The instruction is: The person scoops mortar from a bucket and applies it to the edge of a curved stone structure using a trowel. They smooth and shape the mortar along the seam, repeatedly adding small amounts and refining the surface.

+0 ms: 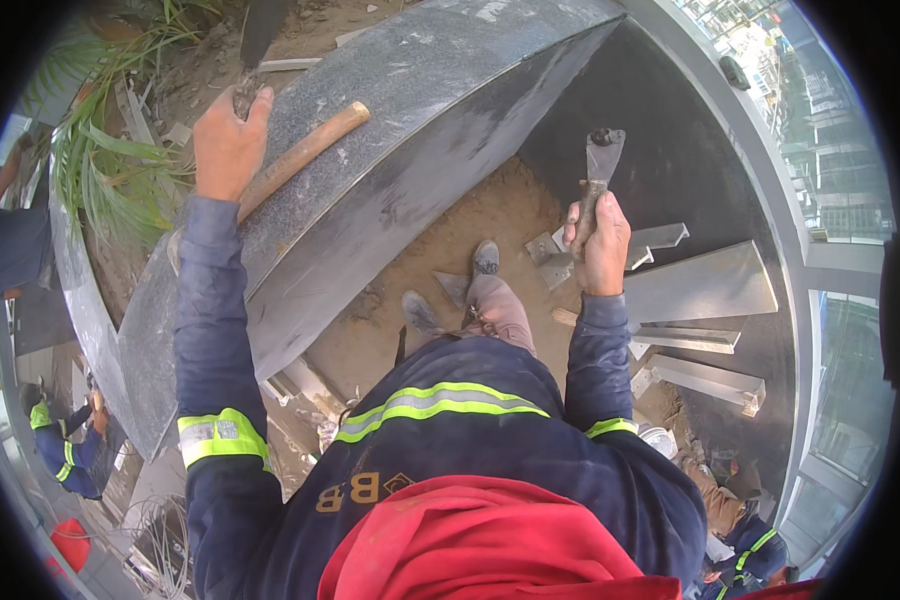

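My left hand [232, 140] is closed around the handle of a trowel with a dark blade [262, 35], raised over the grey stone ledge [400, 70]. Beneath that wrist a wooden tool handle [315, 145] lies across the ledge; my sleeve covers part of it, and its other end is hard to make out. On the right, my right hand [605, 245] grips a putty knife [602, 165] by its dirty handle, blade pointing up. A small dark lump clings near the tip of that blade.
Palm-like leaves [110, 160] grow in the soil behind the ledge. Stone slabs and strips [710, 285] lean against the dark wall at right. My shoes [486, 257] stand on sandy ground. Co-workers [65, 440] are at lower left and lower right, near a red helmet-like object [70, 543].
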{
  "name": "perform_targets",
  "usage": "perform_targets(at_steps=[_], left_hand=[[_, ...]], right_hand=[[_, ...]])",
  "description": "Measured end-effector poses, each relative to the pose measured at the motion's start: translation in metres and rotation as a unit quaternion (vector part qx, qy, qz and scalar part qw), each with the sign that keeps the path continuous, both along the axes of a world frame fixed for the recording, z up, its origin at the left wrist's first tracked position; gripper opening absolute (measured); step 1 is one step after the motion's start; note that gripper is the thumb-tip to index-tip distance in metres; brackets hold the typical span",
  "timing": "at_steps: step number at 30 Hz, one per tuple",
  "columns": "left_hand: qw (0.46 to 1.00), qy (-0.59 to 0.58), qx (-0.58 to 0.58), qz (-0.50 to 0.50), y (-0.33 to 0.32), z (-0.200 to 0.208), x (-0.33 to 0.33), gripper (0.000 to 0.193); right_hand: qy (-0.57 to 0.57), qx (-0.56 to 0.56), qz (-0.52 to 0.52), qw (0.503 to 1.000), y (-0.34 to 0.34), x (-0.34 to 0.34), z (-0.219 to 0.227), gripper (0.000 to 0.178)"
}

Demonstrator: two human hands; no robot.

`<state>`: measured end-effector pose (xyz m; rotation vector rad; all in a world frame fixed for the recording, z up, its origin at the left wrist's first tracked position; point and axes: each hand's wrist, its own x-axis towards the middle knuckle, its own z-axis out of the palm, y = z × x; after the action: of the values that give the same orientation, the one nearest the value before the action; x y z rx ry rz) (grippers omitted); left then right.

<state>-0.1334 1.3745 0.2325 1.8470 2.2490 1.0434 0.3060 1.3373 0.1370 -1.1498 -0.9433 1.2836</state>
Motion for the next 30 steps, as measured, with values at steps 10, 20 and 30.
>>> perform_targets(at_steps=[10, 20, 30], left_hand=[[0.975, 0.090, -0.203, 0.004, 0.153, -0.078, -0.003, 0.049], [0.962, 0.169, -0.214, 0.031, 0.179, -0.098, 0.001, 0.054], [0.970, 0.193, -0.146, 0.027, 0.170, -0.115, -0.004, 0.057]], right_hand=[[0.016, 0.014, -0.038, 0.999, 0.033, 0.013, -0.011, 0.040], [-0.025, -0.023, -0.006, 0.999, 0.056, 0.055, -0.036, 0.040], [-0.008, -0.003, -0.002, 1.000, 0.151, 0.051, -0.043, 0.046]])
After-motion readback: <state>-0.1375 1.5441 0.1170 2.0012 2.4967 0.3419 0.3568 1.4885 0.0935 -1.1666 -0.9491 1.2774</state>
